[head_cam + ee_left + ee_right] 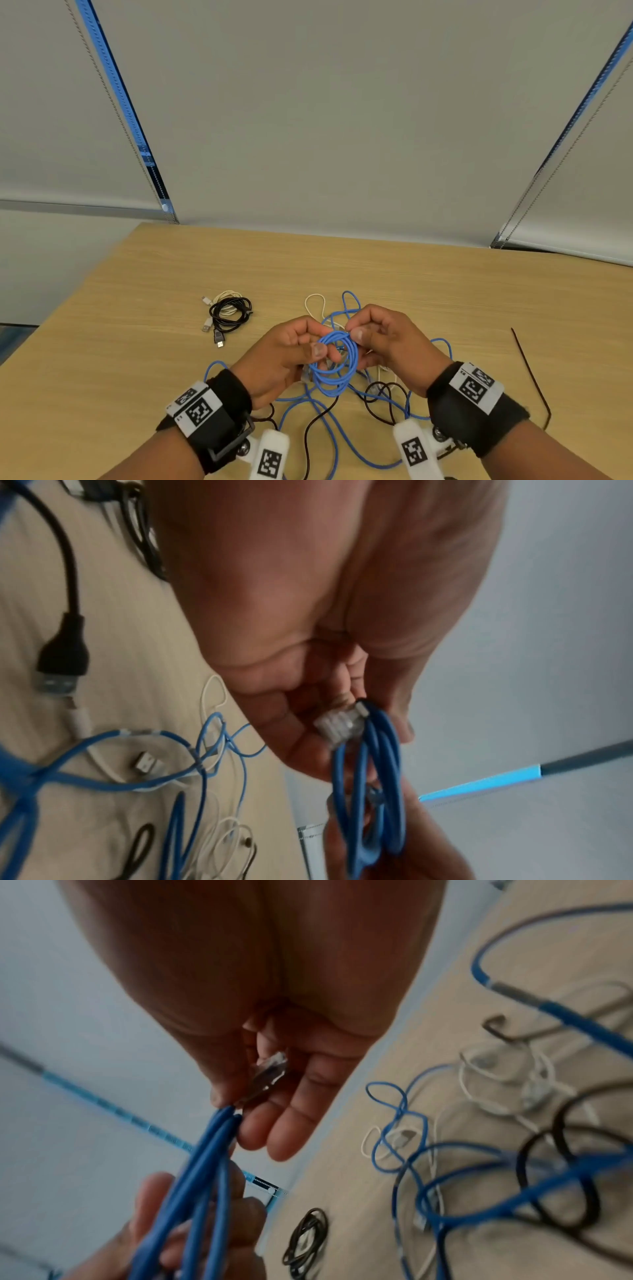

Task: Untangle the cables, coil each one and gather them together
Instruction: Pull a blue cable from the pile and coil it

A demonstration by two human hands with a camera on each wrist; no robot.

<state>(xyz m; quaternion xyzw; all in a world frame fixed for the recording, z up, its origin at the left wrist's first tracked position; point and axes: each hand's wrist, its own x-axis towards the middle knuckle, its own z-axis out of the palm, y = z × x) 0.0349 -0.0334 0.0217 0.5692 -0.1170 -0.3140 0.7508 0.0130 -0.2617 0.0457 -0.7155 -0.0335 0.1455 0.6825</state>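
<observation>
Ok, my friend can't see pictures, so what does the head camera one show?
Two hands, left hand and right hand, hold a small blue cable coil up between them over a wooden table. Beneath them lies a tangle of loose cables, blue, black and white. To the left sits a bundle of coiled cables, black and white.

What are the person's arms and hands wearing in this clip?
Both hands are bare, left hand and right hand, forearms uncovered. Each wrist carries a black strap with a white band printed with black square markers, plus a white padded mount bearing another marker underneath.
</observation>
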